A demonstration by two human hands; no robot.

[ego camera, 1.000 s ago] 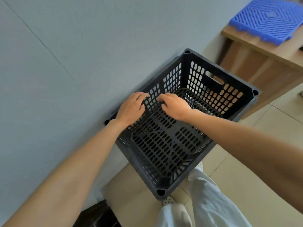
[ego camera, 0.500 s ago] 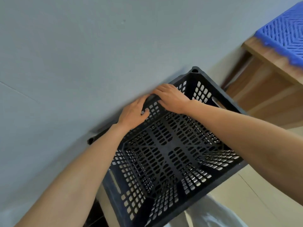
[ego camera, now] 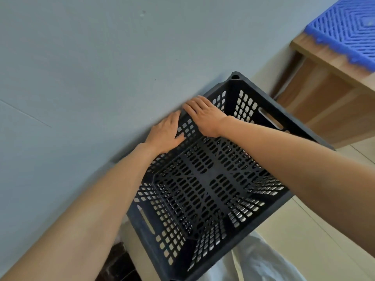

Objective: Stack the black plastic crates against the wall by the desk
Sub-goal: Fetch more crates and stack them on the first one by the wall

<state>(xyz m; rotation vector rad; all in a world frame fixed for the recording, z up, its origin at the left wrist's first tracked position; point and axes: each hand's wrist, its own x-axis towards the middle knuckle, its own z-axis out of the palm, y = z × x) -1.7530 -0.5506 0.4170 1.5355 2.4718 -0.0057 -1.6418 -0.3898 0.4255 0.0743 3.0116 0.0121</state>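
Observation:
A black perforated plastic crate (ego camera: 213, 185) sits with its far side against the blue-grey wall (ego camera: 101, 78), open top facing me, just left of the wooden desk (ego camera: 328, 102). My left hand (ego camera: 166, 134) holds the crate's wall-side rim, thumb on the inner mesh and fingers hooked over the edge. My right hand (ego camera: 203, 116) lies flat on the same rim right beside it, fingers straight and pointing left. What the crate stands on is hidden beneath it.
A blue plastic grid panel (ego camera: 349, 33) lies on the desk top at the upper right. Beige floor tiles (ego camera: 304, 230) run to the right. My light trouser leg (ego camera: 259, 262) is just below the crate, and a dark object (ego camera: 121, 262) sits low by the wall.
The crate has shifted up against the wall and now fills more of the view. Both hands slid up along its wall-side rim, and the right hand flattened out.

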